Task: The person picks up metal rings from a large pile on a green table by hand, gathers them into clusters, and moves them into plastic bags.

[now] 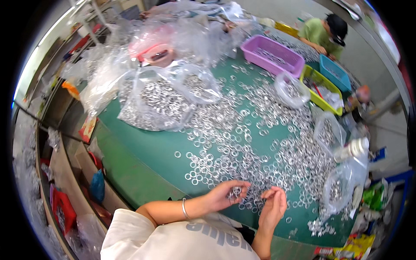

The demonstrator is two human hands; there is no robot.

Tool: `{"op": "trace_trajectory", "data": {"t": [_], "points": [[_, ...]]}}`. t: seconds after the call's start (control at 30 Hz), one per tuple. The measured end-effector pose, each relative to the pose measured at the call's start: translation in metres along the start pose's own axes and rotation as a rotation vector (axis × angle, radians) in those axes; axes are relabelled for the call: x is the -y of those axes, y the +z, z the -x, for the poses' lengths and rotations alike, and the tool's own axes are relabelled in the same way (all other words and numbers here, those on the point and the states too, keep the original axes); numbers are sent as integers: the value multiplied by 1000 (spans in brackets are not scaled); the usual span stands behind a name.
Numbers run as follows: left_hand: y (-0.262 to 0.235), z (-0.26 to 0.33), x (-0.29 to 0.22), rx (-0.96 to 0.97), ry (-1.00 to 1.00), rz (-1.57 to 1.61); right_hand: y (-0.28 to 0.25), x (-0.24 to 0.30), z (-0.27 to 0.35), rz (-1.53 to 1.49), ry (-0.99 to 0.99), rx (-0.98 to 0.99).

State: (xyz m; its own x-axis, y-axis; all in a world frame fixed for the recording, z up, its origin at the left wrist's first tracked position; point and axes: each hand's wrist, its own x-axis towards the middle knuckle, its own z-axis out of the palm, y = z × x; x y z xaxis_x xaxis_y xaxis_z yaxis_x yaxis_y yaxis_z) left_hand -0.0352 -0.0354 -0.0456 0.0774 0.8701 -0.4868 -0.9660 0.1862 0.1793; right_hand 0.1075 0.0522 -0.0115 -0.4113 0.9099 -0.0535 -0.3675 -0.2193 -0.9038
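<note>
Many small silver metal rings [225,145] lie spread over the green tabletop in front of me. Several of these rings sit in the curled palm of my left hand [226,193], thumb and fingers bent around them. Just to its right, my right hand [274,203] is raised above the near edge of the spread, fingertips and thumb brought together. Whatever those fingertips hold, if anything, is too small to make out. A gap separates the two hands. A bracelet circles my left wrist.
A clear bag full of rings [162,102] lies far left. Purple [273,55], yellow-green [323,89] and blue [334,73] bins stand far right, near another person [323,32]. Ring-filled bags and a white bottle [352,149] line the right side. Wooden shelving [71,177] is at left.
</note>
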Motion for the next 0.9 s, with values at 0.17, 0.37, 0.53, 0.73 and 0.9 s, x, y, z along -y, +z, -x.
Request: {"op": "trace_trajectory", "data": {"t": [0.17,0.37,0.53,0.73,0.9], "points": [[14,22,0,-168,111,-75,8,-17,7,301,-52,-13],[33,2,19,-53,687,-504,58,-40,10,-77,63,-9],[47,1,22,8,1047,-1315,45,-49,-9,-520,441,-57],[39,2,10,222,1328,-1227,1,-55,-26,-873,804,-148],[23,26,-16,-16,1285,-1348,-29,12,-98,-1091,571,-308]]}}
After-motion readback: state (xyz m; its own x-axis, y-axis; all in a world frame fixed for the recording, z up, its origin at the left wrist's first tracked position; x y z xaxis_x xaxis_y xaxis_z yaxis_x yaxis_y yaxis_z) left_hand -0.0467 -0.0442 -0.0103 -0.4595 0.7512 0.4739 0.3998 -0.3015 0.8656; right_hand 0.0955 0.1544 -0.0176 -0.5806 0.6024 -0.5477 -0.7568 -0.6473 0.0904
